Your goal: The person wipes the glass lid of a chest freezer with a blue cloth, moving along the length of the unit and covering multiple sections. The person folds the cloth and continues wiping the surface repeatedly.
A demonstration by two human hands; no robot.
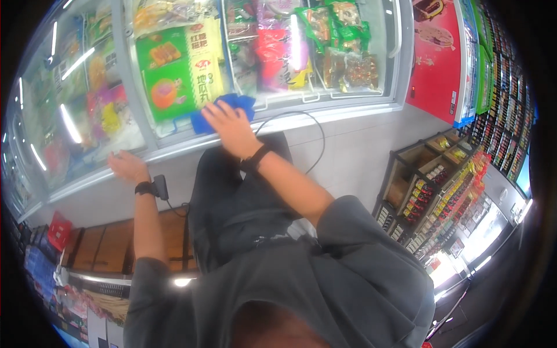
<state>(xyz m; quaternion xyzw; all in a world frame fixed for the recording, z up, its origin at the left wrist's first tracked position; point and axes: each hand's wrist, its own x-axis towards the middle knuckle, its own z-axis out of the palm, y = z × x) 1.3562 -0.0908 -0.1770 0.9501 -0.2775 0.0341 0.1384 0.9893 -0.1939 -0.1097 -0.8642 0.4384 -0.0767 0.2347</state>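
Note:
A bright blue cloth [242,103] lies bunched on the near frame of a glass-topped chest freezer [348,111]. My right hand [231,129] holds it from above, fingers bent over it, at the near edge of the glass. To the left, my left hand [129,167] rests by the freezer's front rim with loosely curled fingers and nothing visible in it. Under the glass, near the cloth, sits a green and cream food package [174,69]. Bagged frozen foods [342,29] lie further right.
A thin dark cable [323,139] loops off the freezer front beside my knee. A small black device [161,187] hangs at my left wrist. At right stand a red panel [432,64] and a shelf of packaged goods [426,185]. A red basket [59,231] is at lower left.

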